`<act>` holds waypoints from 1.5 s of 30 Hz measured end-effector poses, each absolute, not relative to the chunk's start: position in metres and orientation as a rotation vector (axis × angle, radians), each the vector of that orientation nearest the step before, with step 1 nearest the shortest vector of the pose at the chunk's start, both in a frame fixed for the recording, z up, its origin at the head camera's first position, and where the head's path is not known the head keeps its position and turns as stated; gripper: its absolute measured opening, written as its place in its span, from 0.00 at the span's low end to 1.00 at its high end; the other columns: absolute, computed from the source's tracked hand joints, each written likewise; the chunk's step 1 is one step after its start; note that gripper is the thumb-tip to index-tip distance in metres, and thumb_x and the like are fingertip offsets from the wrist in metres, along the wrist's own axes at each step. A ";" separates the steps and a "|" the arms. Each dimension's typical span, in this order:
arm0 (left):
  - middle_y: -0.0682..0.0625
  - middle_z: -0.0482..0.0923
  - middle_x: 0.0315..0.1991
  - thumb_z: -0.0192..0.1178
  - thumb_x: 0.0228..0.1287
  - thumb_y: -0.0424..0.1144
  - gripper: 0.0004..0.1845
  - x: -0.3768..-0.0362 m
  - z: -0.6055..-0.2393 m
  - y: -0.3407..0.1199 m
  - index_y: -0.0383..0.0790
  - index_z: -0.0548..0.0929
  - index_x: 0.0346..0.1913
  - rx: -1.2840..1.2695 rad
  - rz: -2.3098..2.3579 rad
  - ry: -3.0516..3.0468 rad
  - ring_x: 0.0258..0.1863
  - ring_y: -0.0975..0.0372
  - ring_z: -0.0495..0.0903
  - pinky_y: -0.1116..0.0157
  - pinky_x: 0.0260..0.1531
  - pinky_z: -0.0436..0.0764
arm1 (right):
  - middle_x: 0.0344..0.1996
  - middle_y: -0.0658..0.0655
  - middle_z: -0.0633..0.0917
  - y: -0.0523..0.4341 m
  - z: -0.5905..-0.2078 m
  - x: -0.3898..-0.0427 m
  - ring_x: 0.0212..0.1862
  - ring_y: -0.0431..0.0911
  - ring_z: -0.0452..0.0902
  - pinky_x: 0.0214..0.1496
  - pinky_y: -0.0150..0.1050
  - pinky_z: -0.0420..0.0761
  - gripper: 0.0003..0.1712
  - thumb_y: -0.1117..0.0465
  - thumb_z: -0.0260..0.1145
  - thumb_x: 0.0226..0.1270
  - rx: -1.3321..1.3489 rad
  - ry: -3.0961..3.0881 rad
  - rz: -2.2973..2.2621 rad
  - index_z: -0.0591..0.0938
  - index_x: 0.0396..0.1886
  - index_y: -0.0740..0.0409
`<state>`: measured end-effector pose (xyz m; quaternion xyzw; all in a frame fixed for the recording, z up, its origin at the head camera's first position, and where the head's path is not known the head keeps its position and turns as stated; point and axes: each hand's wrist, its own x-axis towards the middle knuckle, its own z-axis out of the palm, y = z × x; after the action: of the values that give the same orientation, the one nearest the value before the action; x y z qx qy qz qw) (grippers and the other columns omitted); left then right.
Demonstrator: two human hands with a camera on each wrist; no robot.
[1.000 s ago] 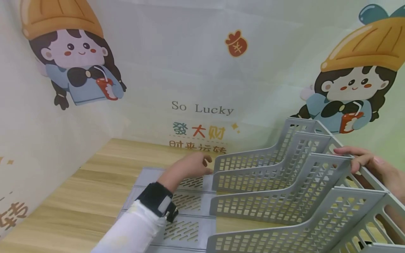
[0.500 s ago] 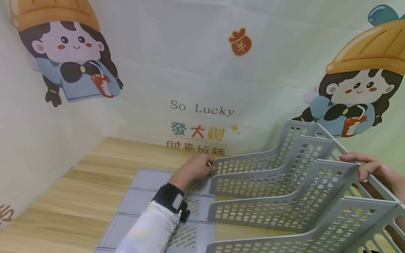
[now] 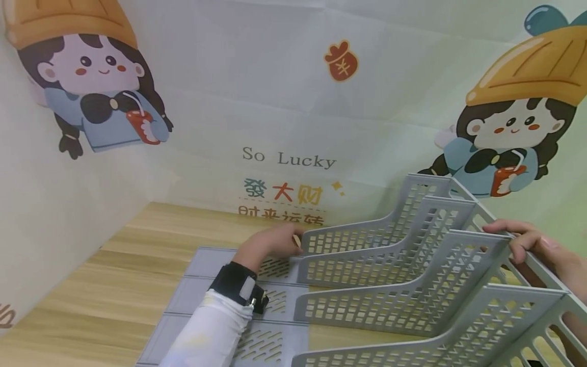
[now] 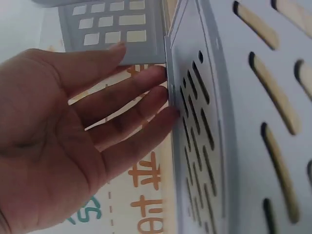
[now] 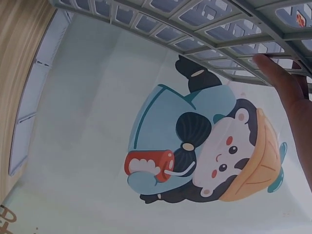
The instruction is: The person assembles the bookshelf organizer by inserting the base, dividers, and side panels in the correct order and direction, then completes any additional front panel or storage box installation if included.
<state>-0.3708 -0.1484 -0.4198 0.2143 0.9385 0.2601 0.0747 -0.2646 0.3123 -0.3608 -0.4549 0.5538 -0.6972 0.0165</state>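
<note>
we see a grey perforated plastic file rack with stepped dividers (image 3: 403,265) lying on the pale wooden bench (image 3: 114,285), its slotted base panel (image 3: 275,300) flat to the left and the dividers rising toward the right. our left hand (image 3: 270,243) reaches to the far corner where the base meets the rearmost divider; its fingers (image 4: 141,105) are straight and loosely spread, tips touching the panel edge, so that grip is wide and holds nothing. our right hand (image 3: 534,242) rests on the rack's upper rim, fingers curled over it in a hold. behind stands a printed cartoon backdrop (image 3: 293,102).
</note>
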 end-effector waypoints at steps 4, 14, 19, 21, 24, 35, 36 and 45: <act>0.45 0.87 0.57 0.70 0.69 0.35 0.17 -0.366 -0.414 -0.150 0.43 0.85 0.58 0.650 0.750 2.747 0.56 0.54 0.85 0.56 0.59 0.85 | 0.72 0.56 0.77 0.325 -0.371 -0.268 0.64 0.47 0.81 0.59 0.32 0.80 0.45 0.68 0.11 0.81 -1.398 1.915 -2.162 0.82 0.42 0.57; 0.55 0.82 0.38 0.78 0.55 0.34 0.13 -0.320 -0.354 -0.135 0.43 0.85 0.41 0.613 0.573 2.544 0.37 0.61 0.80 0.59 0.40 0.87 | 0.73 0.54 0.76 0.326 -0.365 -0.271 0.66 0.46 0.79 0.60 0.32 0.80 0.45 0.66 0.11 0.82 -1.379 1.825 -2.128 0.83 0.44 0.58; 0.55 0.73 0.24 0.70 0.70 0.36 0.18 -0.319 -0.359 -0.122 0.46 0.74 0.25 0.722 0.430 2.668 0.25 0.63 0.71 0.67 0.27 0.70 | 0.70 0.54 0.78 0.323 -0.367 -0.268 0.63 0.45 0.81 0.58 0.32 0.79 0.44 0.67 0.12 0.82 -1.355 1.949 -2.158 0.82 0.42 0.55; 0.53 0.80 0.26 0.68 0.73 0.36 0.17 -0.320 -0.360 -0.122 0.46 0.75 0.26 0.724 0.425 2.671 0.27 0.61 0.77 0.68 0.27 0.72 | 0.69 0.53 0.79 0.327 -0.371 -0.270 0.62 0.45 0.81 0.57 0.32 0.79 0.45 0.68 0.12 0.81 -1.336 2.061 -2.143 0.83 0.41 0.51; 0.47 0.86 0.32 0.66 0.74 0.36 0.15 -0.320 -0.363 -0.122 0.44 0.76 0.28 0.710 0.468 2.618 0.33 0.53 0.88 0.65 0.29 0.80 | 0.69 0.54 0.79 0.335 -0.378 -0.274 0.61 0.45 0.81 0.55 0.32 0.78 0.45 0.70 0.13 0.79 -1.312 2.156 -2.126 0.82 0.41 0.49; 0.52 0.75 0.26 0.68 0.72 0.33 0.20 -0.321 -0.361 -0.123 0.46 0.69 0.25 0.705 0.474 2.607 0.26 0.63 0.78 0.69 0.25 0.73 | 0.72 0.56 0.77 0.345 -0.382 -0.284 0.64 0.47 0.79 0.56 0.35 0.79 0.43 0.68 0.14 0.80 -1.252 2.261 -2.079 0.82 0.40 0.45; 0.52 0.77 0.28 0.68 0.72 0.33 0.19 -0.321 -0.360 -0.123 0.46 0.70 0.26 0.712 0.471 2.604 0.26 0.63 0.79 0.69 0.25 0.74 | 0.72 0.56 0.77 0.344 -0.382 -0.283 0.63 0.47 0.79 0.56 0.34 0.80 0.44 0.69 0.14 0.80 -1.262 2.249 -2.085 0.82 0.41 0.45; 0.51 0.75 0.30 0.68 0.72 0.33 0.18 -0.321 -0.361 -0.125 0.45 0.71 0.27 0.670 0.550 2.577 0.40 0.50 0.91 0.61 0.33 0.86 | 0.73 0.55 0.75 0.338 -0.376 -0.282 0.65 0.46 0.79 0.59 0.33 0.82 0.47 0.69 0.10 0.77 -1.361 2.001 -2.087 0.82 0.45 0.51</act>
<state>-0.3206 -0.1253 -0.3609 0.2411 0.9268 0.1976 0.2096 -0.2817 0.3381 -0.3758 -0.4257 0.6259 -0.6529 -0.0269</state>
